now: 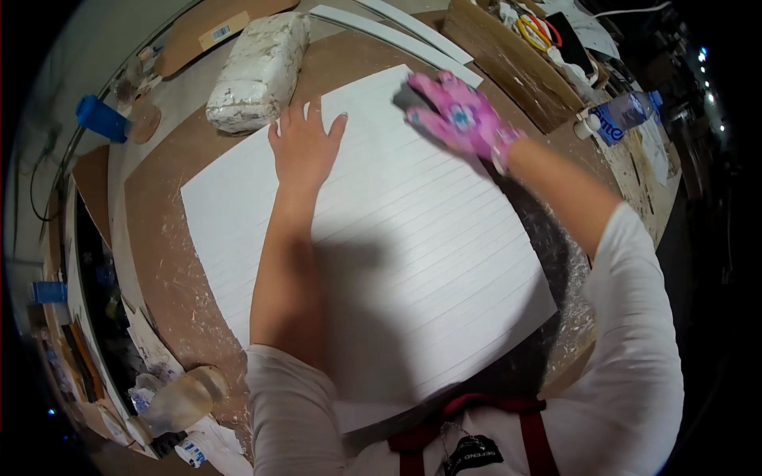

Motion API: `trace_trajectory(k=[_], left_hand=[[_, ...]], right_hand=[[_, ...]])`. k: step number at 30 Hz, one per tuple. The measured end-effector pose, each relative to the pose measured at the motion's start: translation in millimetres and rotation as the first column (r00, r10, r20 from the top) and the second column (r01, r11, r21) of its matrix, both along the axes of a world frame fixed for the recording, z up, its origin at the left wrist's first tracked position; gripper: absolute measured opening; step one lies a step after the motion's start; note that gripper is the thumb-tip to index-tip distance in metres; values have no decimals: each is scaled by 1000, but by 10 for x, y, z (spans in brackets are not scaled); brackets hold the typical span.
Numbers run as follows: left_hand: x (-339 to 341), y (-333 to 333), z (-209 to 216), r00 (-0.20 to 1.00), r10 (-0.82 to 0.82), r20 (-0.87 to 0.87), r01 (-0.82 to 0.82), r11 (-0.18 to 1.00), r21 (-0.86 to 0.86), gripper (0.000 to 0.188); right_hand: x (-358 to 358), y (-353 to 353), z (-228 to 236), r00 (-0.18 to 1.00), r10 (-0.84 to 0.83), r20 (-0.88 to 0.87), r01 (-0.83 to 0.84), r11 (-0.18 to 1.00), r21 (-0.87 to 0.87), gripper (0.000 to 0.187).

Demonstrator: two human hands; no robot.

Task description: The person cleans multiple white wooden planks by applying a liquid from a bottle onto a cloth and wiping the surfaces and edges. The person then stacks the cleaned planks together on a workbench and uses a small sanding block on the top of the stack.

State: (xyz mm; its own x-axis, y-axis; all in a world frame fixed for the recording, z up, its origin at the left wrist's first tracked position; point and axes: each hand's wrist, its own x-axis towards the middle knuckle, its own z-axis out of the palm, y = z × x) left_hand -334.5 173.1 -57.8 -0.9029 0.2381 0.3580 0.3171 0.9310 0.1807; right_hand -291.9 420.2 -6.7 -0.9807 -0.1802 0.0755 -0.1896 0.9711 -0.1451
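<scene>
A large white sheet (421, 262) marked with thin parallel lines lies in front of me on a brown board. My left hand (305, 143) is bare and rests flat near the sheet's far left edge, fingers spread. Just beyond its fingertips sits a scuffed block wrapped in white (260, 71), partly over the sheet's edge. My right hand (460, 115) wears a pink glove with a flower pattern. It is at the sheet's far right edge with fingers apart and holds nothing; whether it presses on the sheet, I cannot tell.
Long white strips (397, 40) lie at the back. A cardboard box (516, 59) with scissors (540, 33) stands at the back right, near a water bottle (627, 115). A blue cup (103, 119) stands far left; a cloudy plastic bottle (178, 401) lies near left. The brown board (163, 230) is littered with scraps.
</scene>
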Motion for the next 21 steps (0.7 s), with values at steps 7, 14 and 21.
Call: trace_trajectory(k=[7,14,21], left_hand=[[-9,-63,-20,1000,10,-13,-10,1000,1,56],[-40,7,-36,999,-12,-43,10,1000,-29,57],[9,-36,25,1000,13,14,-13,1000,-11,57]], right_hand=[[-217,-34,80,995,-93,-33,93,996,5,54],[-462,55,-22,979,-201,-17,202,979,26,53],[480,173,0,1000,-17,-25,18,998,56,61]])
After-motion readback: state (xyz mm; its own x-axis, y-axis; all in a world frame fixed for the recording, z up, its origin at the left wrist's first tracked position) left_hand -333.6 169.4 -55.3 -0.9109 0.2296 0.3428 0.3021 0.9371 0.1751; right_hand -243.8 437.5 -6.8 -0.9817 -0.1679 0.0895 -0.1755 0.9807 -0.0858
